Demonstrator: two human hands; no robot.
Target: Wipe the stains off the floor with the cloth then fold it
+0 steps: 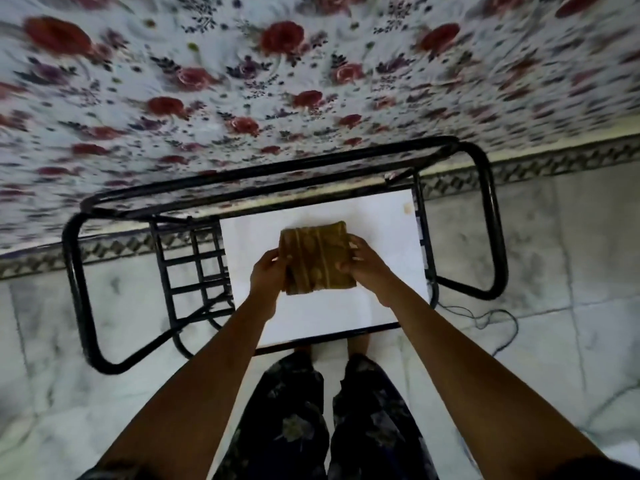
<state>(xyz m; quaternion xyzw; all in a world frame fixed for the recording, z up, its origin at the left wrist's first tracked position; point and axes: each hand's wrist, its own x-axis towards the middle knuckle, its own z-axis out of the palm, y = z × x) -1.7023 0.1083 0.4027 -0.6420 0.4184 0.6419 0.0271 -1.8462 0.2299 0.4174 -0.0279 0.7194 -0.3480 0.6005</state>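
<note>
Dark floral-print trousers, nearest the camera, standing on pale marbled floor tile. No stains made out on the tile in view; blur too heavy to be sure.

Left hand: fingers curled shut around the left edge of the cloth, thumb on top.

Right hand: likewise closed, pinching the right edge, thumb over the upper face and fingers underneath.

Olive-brown woven cloth with faint stripes and round motifs: folded into a thick, near-square wad, held between both hands above or on the white tabletop; contact with the surface not clear. Judged soft, light and limp; layers likely to slide apart or spring open if gripped at one corner only. Possibly damp from wiping, hence a little heavier and clingy, not slippery. Not fragile. Best hold: opposite edges, pinching through all layers, as now; for a further fold, grip at the two near corners and carry them over to the far edge, then press flat.

White rectangular tabletop on a black tubular metal frame, with a black grid shelf to its left. Small tan mark near the far right corner.

Thin dark cord, lying loose on the tile right of the frame.

Patterned grey tile border along the floor edge.

White bedsheet with red rose print, farthest, blurred.
</note>
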